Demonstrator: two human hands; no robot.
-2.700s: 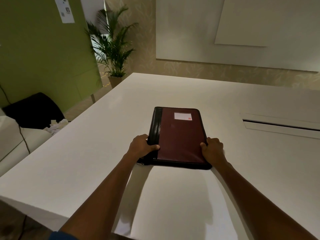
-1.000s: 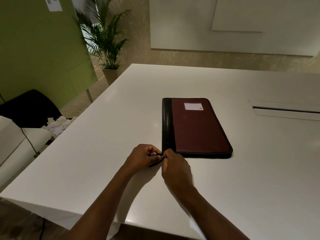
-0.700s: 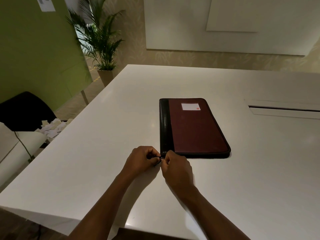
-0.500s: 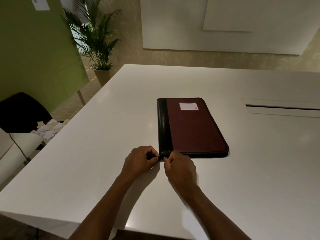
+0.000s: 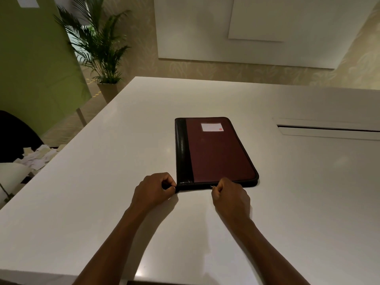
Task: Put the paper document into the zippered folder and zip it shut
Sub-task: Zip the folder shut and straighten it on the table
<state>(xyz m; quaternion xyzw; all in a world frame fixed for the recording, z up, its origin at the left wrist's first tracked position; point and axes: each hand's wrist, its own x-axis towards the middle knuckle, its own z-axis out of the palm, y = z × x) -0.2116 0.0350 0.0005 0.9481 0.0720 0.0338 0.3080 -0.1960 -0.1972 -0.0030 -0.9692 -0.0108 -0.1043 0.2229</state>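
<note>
A closed maroon zippered folder (image 5: 218, 153) with a black spine and a small white label lies flat on the white table (image 5: 102, 182). My left hand (image 5: 153, 189) pinches the folder's near-left corner at the black spine. My right hand (image 5: 231, 195) pinches the metal zipper pull (image 5: 211, 186) about midway along the folder's near edge. No paper document is in sight.
A long cable slot (image 5: 329, 129) is cut into the table at the right. Left of the table stand a green partition (image 5: 35, 58), a potted palm (image 5: 98, 48), a dark chair (image 5: 14, 138) and scattered paper scraps (image 5: 37, 157) on the floor.
My right hand has moved to the right along the folder's near edge with the zipper pull, away from my left hand, which stays at the near-left corner.
</note>
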